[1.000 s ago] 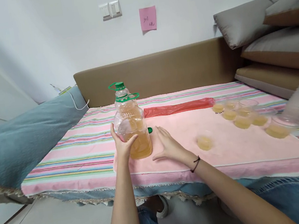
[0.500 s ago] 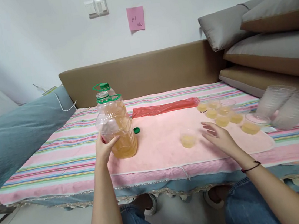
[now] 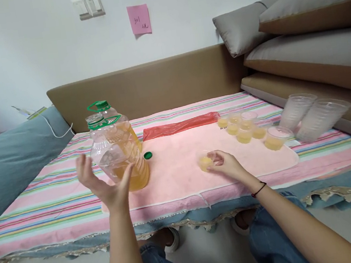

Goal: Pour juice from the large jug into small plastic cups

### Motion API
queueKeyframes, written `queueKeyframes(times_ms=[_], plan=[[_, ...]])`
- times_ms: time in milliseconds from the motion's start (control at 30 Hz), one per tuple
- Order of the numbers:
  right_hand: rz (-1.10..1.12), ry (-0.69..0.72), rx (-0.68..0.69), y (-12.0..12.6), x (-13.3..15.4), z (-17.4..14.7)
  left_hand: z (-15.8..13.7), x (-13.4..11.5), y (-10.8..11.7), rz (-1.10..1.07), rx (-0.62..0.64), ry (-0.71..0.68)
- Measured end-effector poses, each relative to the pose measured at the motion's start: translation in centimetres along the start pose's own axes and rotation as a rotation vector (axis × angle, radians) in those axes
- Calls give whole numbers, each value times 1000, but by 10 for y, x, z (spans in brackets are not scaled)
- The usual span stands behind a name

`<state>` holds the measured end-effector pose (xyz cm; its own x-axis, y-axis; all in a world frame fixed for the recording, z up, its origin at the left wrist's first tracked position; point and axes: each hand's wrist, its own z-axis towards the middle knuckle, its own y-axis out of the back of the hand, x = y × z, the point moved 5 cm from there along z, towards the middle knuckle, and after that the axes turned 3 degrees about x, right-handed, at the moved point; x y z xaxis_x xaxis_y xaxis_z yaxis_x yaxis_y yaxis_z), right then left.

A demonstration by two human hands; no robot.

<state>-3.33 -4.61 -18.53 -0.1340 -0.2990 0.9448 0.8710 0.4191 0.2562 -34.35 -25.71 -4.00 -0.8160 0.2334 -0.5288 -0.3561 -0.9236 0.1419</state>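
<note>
My left hand is open, thumb and fingers spread, just in front of a large clear jug of yellow liquid. That jug has no cap on its neck; a second jug with a green cap stands behind it. My right hand has its fingers around the right side of a clear plastic cup holding some yellow liquid, which stands on the pink cloth. Several similar cups with yellow liquid stand in a group farther right. A loose green cap lies beside the jug.
Two stacks of clear cups lie tilted at the right, near piled cushions. A red plastic bag stretches along the back of the cloth. At the left is a blue bolster. A pink note sticks to the wall.
My left hand has let go of the jug and moved off it to the left. My right hand has moved to the single cup and closed on it. The view has shifted right.
</note>
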Motion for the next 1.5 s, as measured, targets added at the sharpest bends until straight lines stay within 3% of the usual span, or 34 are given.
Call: queueKeyframes(times_ms=[67,133,300,400,533,800,867,933,1033,1167,1233,1500], plan=[[-2,5,-2,0,4,-1,-11,-23,-20,87,8,-176],[-9,6,-10,1,7,-1,-25,-37,-52,69,130,-217],[-24,-12,-25,1,9,-2,-76,-41,-142,-108,587,87],[-14,-11,-21,-1,11,-2,-105,-38,-178,-181,719,301],[-10,-20,-10,2,13,-4,-126,-36,-206,-314,769,609],[3,-84,6,27,10,-11,-128,-42,-231,-391,706,673],[74,-92,109,29,20,-17,-126,-44,-240,-427,688,684],[163,-104,312,24,35,-27,-124,-48,-253,-466,685,693],[275,-134,681,8,55,-45,-125,-59,-277,-515,718,695],[541,-219,1312,-17,64,-70,-133,-84,-313,-552,808,674],[664,-208,1515,-18,65,-75,-139,-97,-331,-560,858,660],[915,169,1572,16,81,-68,-159,-136,-382,-550,961,620]])
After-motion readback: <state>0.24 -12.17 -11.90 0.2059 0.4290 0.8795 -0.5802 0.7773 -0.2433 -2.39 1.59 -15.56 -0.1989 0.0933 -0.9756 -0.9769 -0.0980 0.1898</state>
